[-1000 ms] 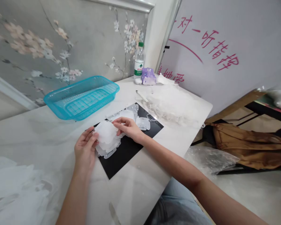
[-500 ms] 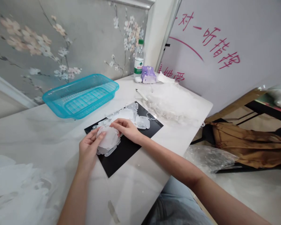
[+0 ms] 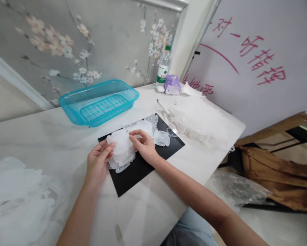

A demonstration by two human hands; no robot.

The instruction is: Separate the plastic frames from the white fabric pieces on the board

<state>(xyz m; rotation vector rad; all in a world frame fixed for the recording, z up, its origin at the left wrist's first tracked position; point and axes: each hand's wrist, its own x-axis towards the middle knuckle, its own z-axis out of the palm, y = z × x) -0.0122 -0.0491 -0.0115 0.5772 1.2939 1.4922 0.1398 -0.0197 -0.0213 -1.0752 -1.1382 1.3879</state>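
Observation:
Both hands hold one translucent white plastic piece (image 3: 120, 143) above a black mat (image 3: 143, 164) on the white table. My left hand (image 3: 98, 164) pinches its left edge with thumb and fingers. My right hand (image 3: 143, 145) grips its right edge, fingers curled. Under the held piece lies a small stack of similar scalloped pieces (image 3: 121, 163). More such pieces (image 3: 158, 136) lie on the mat just beyond my right hand.
A turquoise plastic basket (image 3: 99, 104) stands at the back left. A clear bag with white parts (image 3: 199, 119) lies at the right, a pen (image 3: 163, 106) beside it. A water bottle (image 3: 163, 70) and purple packet (image 3: 172, 84) stand by the wall. A brown bag (image 3: 279, 174) lies on the floor.
The held piece has been lifted and turned a little between both hands. The view has shifted left and slightly down, so everything sits further right in the picture.

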